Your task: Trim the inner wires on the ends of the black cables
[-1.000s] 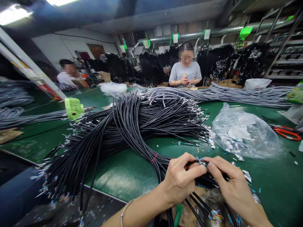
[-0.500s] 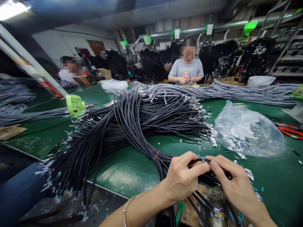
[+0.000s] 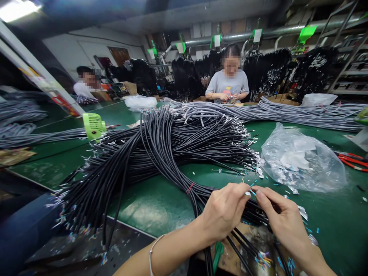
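Note:
My left hand [image 3: 225,207] is closed in a pinch on the thin coloured wires at a cable end. A short orange tip and a white scrap show by its fingertips. Right beside it, my right hand [image 3: 283,220] pinches thin blue wires [image 3: 253,190] between thumb and forefinger. Under both hands run black cables [image 3: 198,195] from a bundle bound with a red tie [image 3: 189,187]. Below, one cable end fans out into bare coloured wires [image 3: 263,260]. Fingers partly hide the gripped ends.
A large heap of black cables [image 3: 138,153] lies on the green table [image 3: 149,212]. A clear plastic bag [image 3: 304,161] with scraps sits right, near orange-handled pliers [image 3: 352,161]. A green fan [image 3: 93,125] stands left. Grey cables [image 3: 287,111] lie behind. Two people work across.
My left fingers have risen slightly and drawn together at the wire ends. An orange tip and a white scrap now show there. My right hand stays nearly in place; the view shifts slightly.

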`<action>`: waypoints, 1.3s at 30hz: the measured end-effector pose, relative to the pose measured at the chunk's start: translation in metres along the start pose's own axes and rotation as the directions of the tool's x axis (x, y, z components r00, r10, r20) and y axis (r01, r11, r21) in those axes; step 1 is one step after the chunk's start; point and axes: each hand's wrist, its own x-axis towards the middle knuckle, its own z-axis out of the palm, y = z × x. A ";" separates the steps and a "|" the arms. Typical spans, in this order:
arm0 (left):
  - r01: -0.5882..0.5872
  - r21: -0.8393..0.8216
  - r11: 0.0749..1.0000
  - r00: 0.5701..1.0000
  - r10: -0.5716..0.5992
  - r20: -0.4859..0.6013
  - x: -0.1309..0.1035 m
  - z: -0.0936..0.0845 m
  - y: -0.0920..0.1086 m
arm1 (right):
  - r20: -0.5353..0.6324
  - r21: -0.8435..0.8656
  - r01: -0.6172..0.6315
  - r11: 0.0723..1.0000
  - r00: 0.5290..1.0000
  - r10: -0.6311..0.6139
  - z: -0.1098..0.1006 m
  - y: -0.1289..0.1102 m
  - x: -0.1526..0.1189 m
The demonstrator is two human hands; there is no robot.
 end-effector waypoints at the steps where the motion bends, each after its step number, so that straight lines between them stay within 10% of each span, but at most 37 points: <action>1: 0.047 -0.014 0.999 0.999 -0.048 -0.025 -0.001 0.001 -0.001 | -0.024 -0.018 0.011 1.000 1.000 -0.012 0.000 0.000 0.001; 13: 0.282 -0.188 0.941 0.958 -0.267 0.104 0.008 -0.008 0.000 | -0.071 -0.121 0.161 0.979 0.983 -0.171 0.001 -0.003 -0.002; 19: 0.695 -0.571 0.437 0.719 -0.444 0.535 0.018 -0.014 -0.009 | -0.017 -0.105 0.173 0.979 0.984 -0.176 -0.002 -0.002 0.000; 22: 0.737 -0.602 0.307 0.670 -0.443 0.596 0.018 -0.014 -0.009 | -0.052 -0.073 0.110 0.991 0.992 -0.114 -0.004 -0.001 0.002; 28: 0.599 -0.448 0.664 0.797 -0.439 0.415 0.016 -0.014 0.002 | -0.030 -0.047 0.079 0.996 0.996 -0.080 -0.005 -0.012 0.003; 36: 0.347 -0.416 0.841 0.922 -0.226 0.314 0.021 -0.018 -0.004 | 0.371 0.379 -0.275 0.884 0.920 0.128 -0.008 -0.015 0.006; 39: 0.275 -0.396 0.876 0.952 -0.191 0.237 0.016 -0.013 -0.004 | 0.313 0.276 -0.169 0.946 0.946 0.078 -0.008 -0.013 0.010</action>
